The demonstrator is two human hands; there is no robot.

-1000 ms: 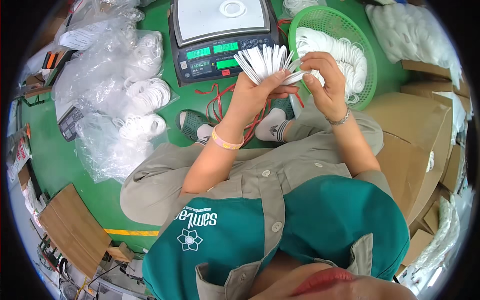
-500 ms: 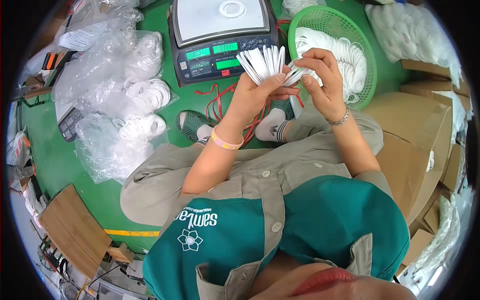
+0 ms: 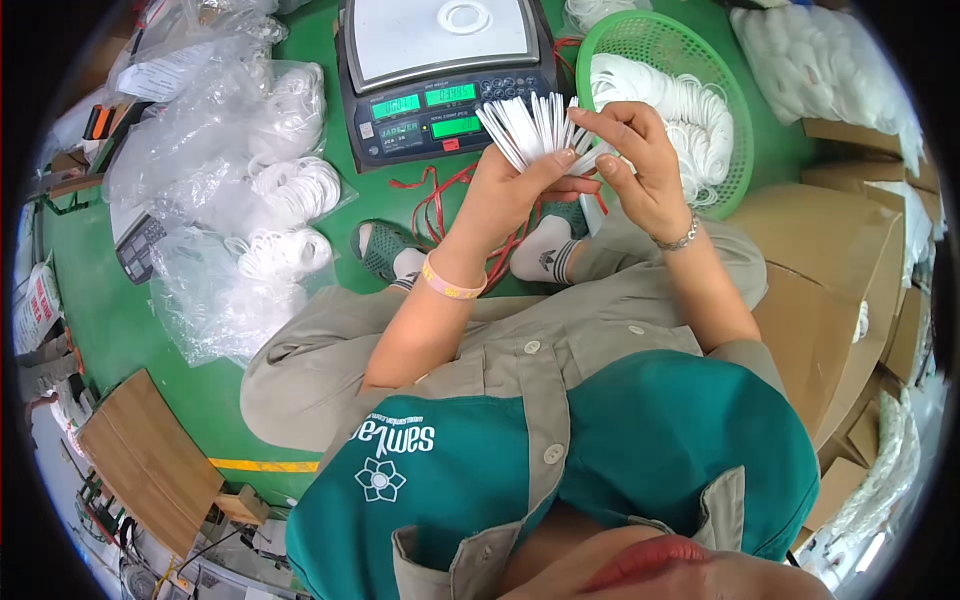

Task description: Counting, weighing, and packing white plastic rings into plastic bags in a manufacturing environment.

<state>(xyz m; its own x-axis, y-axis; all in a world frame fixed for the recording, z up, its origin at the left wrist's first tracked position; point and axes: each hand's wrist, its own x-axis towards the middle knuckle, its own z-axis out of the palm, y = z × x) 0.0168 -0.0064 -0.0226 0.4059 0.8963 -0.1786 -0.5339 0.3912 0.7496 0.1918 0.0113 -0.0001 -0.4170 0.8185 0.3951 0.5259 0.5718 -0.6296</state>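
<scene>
My left hand (image 3: pixel 512 192) is closed round a fanned bundle of thin white rings (image 3: pixel 527 130), its thumb pressed across their near side. The rings stand on edge and spread apart at the top. At the bundle's right end, my right hand (image 3: pixel 645 160) has its thumb and fingertips on a few of the same rings; its grip is partly hidden. Beyond the hands stands a digital weighing scale (image 3: pixel 455 120) with lit green displays. One white ring (image 3: pixel 465 17) lies flat on its white pan.
A green plastic basket (image 3: pixel 742 110) full of white rings stands right of the scale. Clear bags (image 3: pixel 190 150) of rings cover the floor at left. Red string (image 3: pixel 432 205) lies between my feet. Cardboard boxes (image 3: pixel 830 260) stand at right, below a bag of white goods (image 3: pixel 825 65).
My right fingers have shifted slightly left and up against the bundle, and the rings at its right end stand more upright. My left hand has stayed nearly still.
</scene>
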